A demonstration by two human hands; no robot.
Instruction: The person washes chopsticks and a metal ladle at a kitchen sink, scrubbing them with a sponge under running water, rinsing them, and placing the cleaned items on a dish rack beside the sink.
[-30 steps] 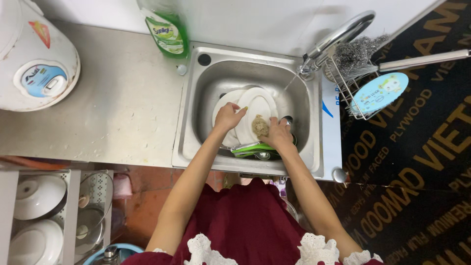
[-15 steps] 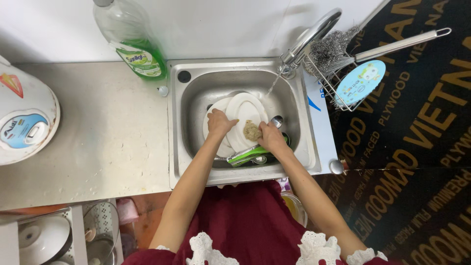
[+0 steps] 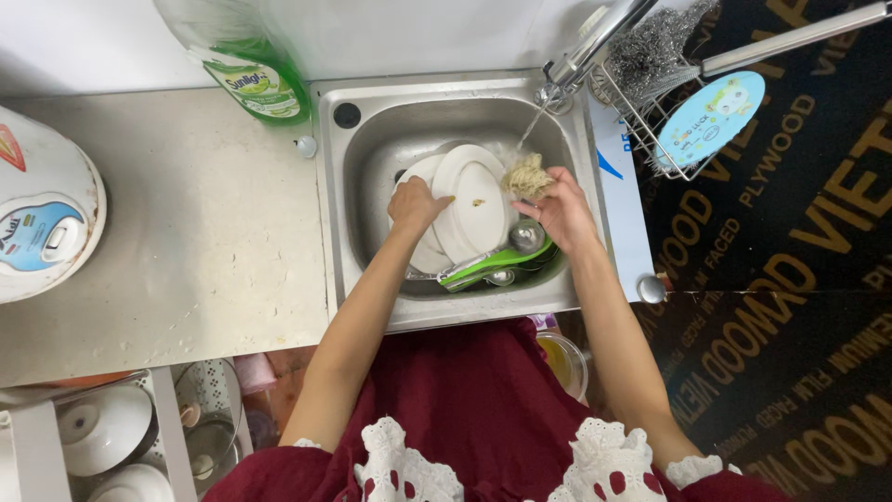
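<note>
- Head view looks down on a steel sink (image 3: 358, 242) set in a grey worktop (image 3: 186, 232).
- Left hand (image 3: 416, 203) grips the left rim of a white plate (image 3: 474, 200), fingers curled over it, tilting it up in the sink.
- Right hand (image 3: 557, 206) is closed round a beige scrubbing pad (image 3: 527, 175), holding it in the tap's thin stream at the plate's far right edge.
- Step, as I judge it: wetting the pad mid-scrub; one speck remains on the plate, so the pad belongs back there.
- Count: two plates stacked, one green-handled utensil (image 3: 492, 263), one spoon (image 3: 526, 236), one soap bottle (image 3: 253, 70), one rice cooker (image 3: 42, 218) far left.
</note>
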